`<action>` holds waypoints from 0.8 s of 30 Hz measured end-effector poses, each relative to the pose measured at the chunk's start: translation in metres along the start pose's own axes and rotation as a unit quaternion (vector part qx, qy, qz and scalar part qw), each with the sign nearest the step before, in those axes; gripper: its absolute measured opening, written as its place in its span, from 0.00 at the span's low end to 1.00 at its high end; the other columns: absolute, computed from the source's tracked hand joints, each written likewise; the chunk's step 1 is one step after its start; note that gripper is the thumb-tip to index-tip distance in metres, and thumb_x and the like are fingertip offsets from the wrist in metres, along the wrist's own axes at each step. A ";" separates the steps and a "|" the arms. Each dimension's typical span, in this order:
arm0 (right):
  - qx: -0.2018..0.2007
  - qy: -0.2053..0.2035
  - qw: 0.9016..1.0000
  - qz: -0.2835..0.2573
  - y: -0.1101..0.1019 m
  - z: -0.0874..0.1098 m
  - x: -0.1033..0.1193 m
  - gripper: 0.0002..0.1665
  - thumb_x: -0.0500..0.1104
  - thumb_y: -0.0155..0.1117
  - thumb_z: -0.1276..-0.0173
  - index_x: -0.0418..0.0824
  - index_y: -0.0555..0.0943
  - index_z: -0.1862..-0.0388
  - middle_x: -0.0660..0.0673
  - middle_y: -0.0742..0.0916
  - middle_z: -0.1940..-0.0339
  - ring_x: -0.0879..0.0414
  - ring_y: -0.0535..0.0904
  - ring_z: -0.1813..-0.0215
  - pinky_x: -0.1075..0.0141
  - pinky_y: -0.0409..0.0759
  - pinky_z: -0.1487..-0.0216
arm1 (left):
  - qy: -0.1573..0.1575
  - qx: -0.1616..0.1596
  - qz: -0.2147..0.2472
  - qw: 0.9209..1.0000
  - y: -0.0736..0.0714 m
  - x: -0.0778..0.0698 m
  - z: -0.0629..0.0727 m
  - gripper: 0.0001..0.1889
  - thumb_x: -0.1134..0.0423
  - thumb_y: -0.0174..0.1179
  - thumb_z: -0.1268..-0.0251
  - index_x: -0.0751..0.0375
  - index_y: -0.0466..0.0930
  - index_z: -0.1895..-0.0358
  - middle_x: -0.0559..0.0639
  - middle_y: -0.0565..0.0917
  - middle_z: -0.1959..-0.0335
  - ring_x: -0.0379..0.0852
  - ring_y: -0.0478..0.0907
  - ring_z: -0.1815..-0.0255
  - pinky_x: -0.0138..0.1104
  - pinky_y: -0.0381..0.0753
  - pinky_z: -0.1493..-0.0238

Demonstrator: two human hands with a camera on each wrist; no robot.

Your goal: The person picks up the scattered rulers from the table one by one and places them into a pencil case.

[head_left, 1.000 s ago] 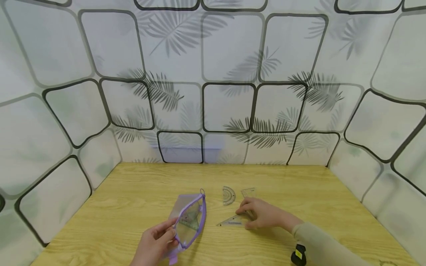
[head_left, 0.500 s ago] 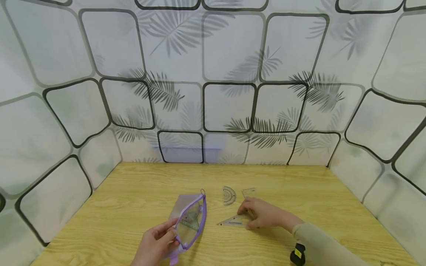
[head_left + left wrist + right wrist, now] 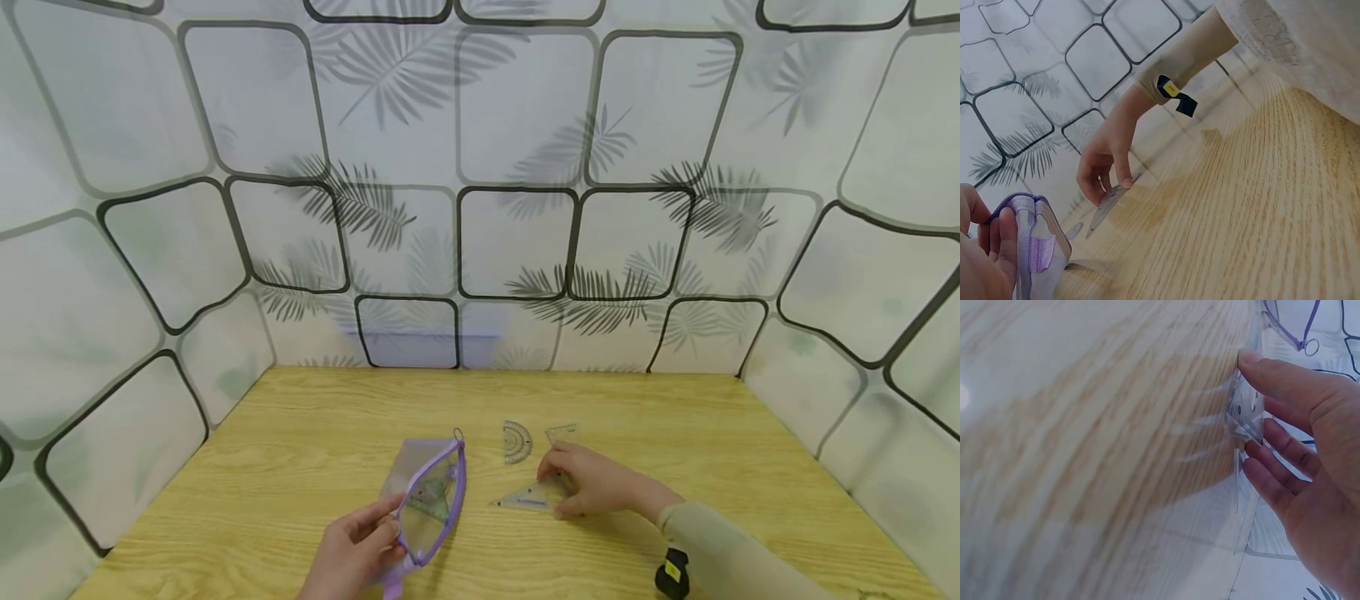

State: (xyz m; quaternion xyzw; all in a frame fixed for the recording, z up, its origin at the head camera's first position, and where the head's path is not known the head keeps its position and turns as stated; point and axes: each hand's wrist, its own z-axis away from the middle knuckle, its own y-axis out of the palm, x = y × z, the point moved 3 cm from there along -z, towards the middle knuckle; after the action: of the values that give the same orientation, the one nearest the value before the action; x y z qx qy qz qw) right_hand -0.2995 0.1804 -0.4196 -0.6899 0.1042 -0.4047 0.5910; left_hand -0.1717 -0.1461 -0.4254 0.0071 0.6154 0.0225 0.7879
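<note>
My left hand (image 3: 351, 546) grips the near side of a clear pouch with purple zip edging (image 3: 459, 492), pinching it between thumb and fingers. The pouch's mouth gapes, and a greenish triangular set square (image 3: 431, 498) shows inside. On the table, my right hand (image 3: 603, 483) holds a clear triangular set square (image 3: 521, 500) by its right part, thumb on the near edge and fingers on the far edge. In the right wrist view the held set square (image 3: 1246, 409) appears between thumb and fingertips. The palm and fingers hide part of it in the head view.
A clear protractor (image 3: 517, 442) lies beyond the held set square. Another small clear set square (image 3: 562, 433) lies behind the right hand, partly covered by it. A black strap with a yellow label (image 3: 672, 573) hangs at the right sleeve. Patterned fabric (image 3: 517, 242) surrounds the wooden table (image 3: 322, 417).
</note>
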 end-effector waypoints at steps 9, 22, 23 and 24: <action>0.001 0.004 1.000 0.006 -0.002 0.000 0.002 0.24 0.51 0.76 0.42 0.48 0.80 0.49 0.54 0.79 0.52 0.62 0.76 0.52 0.66 0.79 0.49 | 0.002 0.003 -0.008 1.000 0.000 0.000 0.000 0.26 0.66 0.57 0.31 0.73 0.68 0.32 0.51 0.81 0.62 0.40 0.81 0.66 0.27 0.86 0.63; -0.017 -0.008 0.998 0.053 -0.005 -0.002 0.005 0.26 0.55 0.79 0.48 0.45 0.84 0.53 0.54 0.83 0.57 0.63 0.78 0.56 0.67 0.81 0.54 | 0.002 0.004 -0.010 1.000 0.001 0.001 0.000 0.26 0.66 0.58 0.31 0.72 0.69 0.32 0.51 0.81 0.63 0.40 0.81 0.66 0.27 0.86 0.63; -0.019 -0.008 0.998 0.053 -0.005 -0.002 0.005 0.26 0.55 0.79 0.48 0.45 0.84 0.54 0.54 0.83 0.58 0.63 0.78 0.57 0.68 0.80 0.56 | 0.002 0.003 -0.011 1.000 0.001 0.001 0.000 0.26 0.66 0.58 0.31 0.71 0.69 0.32 0.51 0.81 0.63 0.39 0.81 0.66 0.27 0.86 0.63; -0.020 -0.008 0.998 0.051 -0.006 -0.002 0.005 0.26 0.54 0.80 0.48 0.44 0.84 0.54 0.53 0.83 0.58 0.64 0.77 0.58 0.69 0.79 0.58 | 0.002 0.003 -0.011 1.000 0.001 0.001 0.000 0.26 0.66 0.58 0.31 0.71 0.69 0.32 0.50 0.81 0.63 0.39 0.81 0.66 0.27 0.86 0.63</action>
State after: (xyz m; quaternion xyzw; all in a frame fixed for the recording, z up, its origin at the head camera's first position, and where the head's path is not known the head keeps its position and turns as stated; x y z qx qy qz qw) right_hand -0.2999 0.1772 -0.4126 -0.6987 0.1430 -0.3664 0.5976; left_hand -0.1714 -0.1447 -0.4260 0.0030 0.6173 0.0117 0.7867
